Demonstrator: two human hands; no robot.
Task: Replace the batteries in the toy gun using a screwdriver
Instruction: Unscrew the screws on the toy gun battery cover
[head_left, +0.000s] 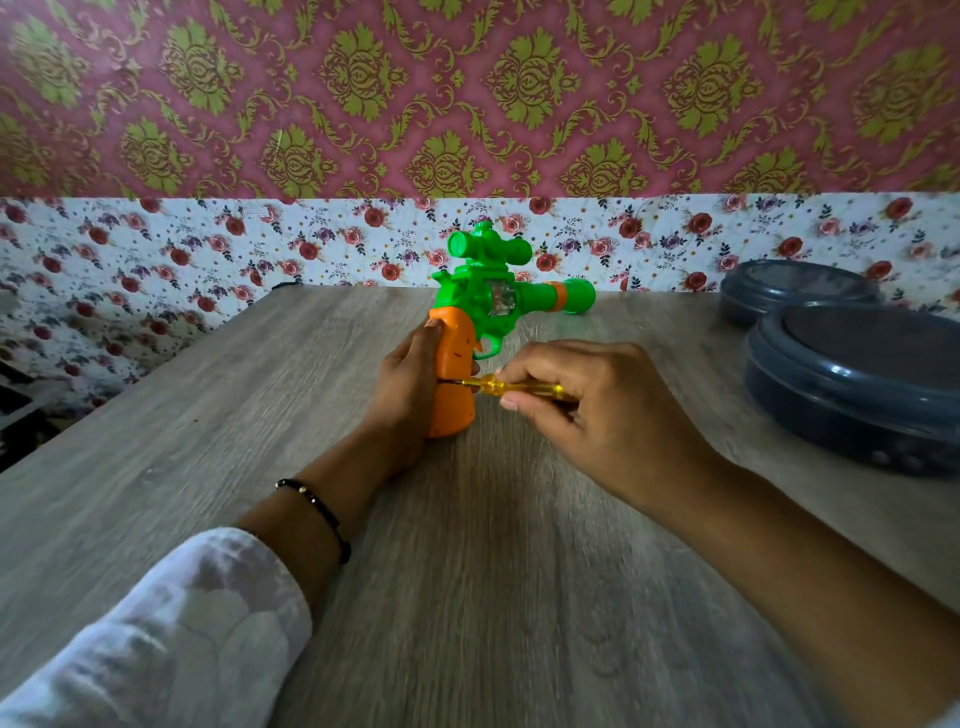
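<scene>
Steadying toy gun (470, 332) upright mid-bench (208, 415), butt down, barrel pointing right: left hand (402, 395) wrapped round orange grip. Right hand (576, 400) pinching screwdriver (511, 388), shaft horizontal, tip entering grip from right.

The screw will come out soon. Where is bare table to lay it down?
Bare wood lies left of the left hand and toy gun, out to the table edge, and near, between the forearms. Crowded: far right, where two grey lidded containers sit beyond the right hand and screwdriver.
</scene>
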